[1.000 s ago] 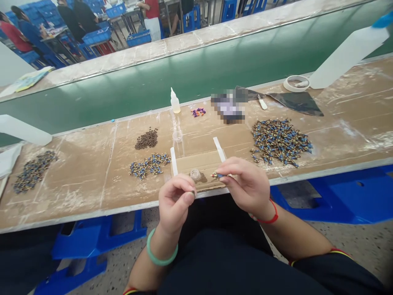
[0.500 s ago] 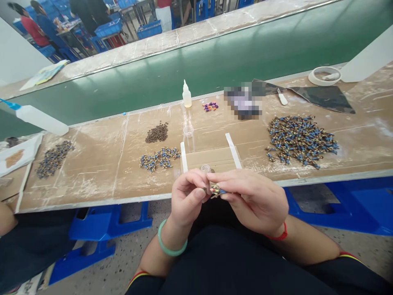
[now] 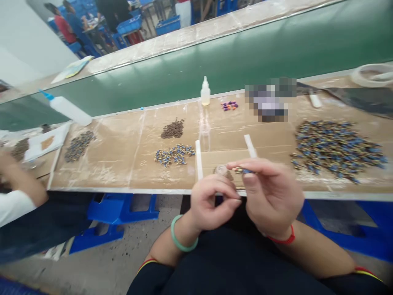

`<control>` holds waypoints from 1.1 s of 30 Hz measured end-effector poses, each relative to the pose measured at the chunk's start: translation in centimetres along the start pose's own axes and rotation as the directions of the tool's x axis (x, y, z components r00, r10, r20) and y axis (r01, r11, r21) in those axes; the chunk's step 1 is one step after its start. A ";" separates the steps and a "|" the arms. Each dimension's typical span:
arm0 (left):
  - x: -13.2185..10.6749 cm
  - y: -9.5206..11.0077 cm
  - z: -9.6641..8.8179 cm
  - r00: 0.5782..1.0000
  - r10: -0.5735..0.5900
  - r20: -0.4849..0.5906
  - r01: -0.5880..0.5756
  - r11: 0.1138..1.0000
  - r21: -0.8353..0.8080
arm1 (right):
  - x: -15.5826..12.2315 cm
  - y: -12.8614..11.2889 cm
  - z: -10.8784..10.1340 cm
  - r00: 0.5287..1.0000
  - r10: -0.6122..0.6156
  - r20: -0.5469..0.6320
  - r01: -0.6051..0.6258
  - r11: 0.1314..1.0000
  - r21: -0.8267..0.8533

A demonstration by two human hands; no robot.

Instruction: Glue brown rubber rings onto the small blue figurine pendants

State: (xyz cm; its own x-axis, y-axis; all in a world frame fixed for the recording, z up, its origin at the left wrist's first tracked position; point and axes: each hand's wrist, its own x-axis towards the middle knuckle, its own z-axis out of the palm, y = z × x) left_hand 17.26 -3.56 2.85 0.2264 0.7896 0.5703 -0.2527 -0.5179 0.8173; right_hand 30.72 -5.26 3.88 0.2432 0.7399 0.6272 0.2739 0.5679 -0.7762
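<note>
My right hand (image 3: 272, 194) pinches a small blue and brass part (image 3: 242, 169) between thumb and forefinger, just above the table's front edge. My left hand (image 3: 211, 203) is curled closed just below and left of it, fingertips pressed together; what it holds is too small to make out. A small clear round dish (image 3: 221, 169) sits on the cardboard behind the hands. A small heap of blue and brass parts (image 3: 174, 154) lies to the left, a heap of dark brown pieces (image 3: 172, 129) behind it, and a large heap of blue and brass parts (image 3: 336, 148) to the right.
A small dropper bottle (image 3: 205, 91) and a few purple and orange bits (image 3: 229, 105) stand at the back edge by the green belt (image 3: 215, 61). A squeeze bottle (image 3: 67, 108) and another heap (image 3: 78, 144) lie left. A co-worker's arm (image 3: 18, 184) reaches in at far left.
The hands, joined at the part half a second ago, have drawn apart: the right lifted with the part, the left dropped lower. The view swung left, showing the co-worker's arm.
</note>
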 end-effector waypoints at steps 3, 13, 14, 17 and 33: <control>-0.1 0.2 0.1 0.997 0.007 0.077 -0.014 0.996 0.089 | -0.2 0.3 0.8 0.996 0.068 -0.053 -0.069 0.998 -0.011; -0.3 -0.5 0.3 0.980 -0.164 0.108 0.174 0.981 -0.086 | 0.2 1.6 0.7 0.997 -0.063 -0.047 0.068 0.992 0.103; -0.3 -0.5 0.2 0.979 -0.169 0.111 0.178 0.981 -0.076 | 0.3 1.6 0.7 0.994 -0.099 -0.046 0.103 0.989 0.107; -0.3 0.1 -0.3 0.984 -0.125 0.124 0.124 0.992 0.016 | 0.5 1.7 0.7 0.984 -0.172 -0.043 0.176 0.979 0.104; 0.3 -0.2 -1.3 0.983 0.099 0.155 -0.129 0.973 0.193 | -0.1 0.9 1.9 0.996 0.079 -0.049 -0.074 0.992 0.099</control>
State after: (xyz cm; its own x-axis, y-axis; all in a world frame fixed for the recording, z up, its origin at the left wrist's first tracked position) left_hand 16.18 -2.81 2.79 0.3436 0.6734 0.6545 -0.0935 -0.6690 0.7374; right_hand 29.22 -4.09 2.98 0.3096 0.7638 0.5663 0.1619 0.5446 -0.8229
